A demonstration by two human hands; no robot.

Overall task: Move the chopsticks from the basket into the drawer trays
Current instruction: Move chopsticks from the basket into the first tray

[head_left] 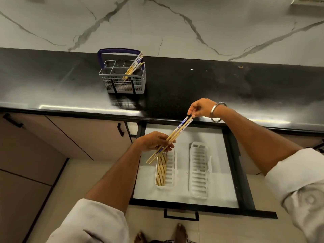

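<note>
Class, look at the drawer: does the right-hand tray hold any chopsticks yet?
No. The right tray is bare, while chopsticks lie only in the left tray.

Two trays (pixel 199 170), one basket (pixel 122 76), two hands (pixel 154 142).

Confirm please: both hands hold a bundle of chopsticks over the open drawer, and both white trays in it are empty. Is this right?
Not quite. In the head view the left tray already holds chopsticks; only the right tray is empty. The rest stands: both hands, left and right, hold the bundle over the drawer.
</note>
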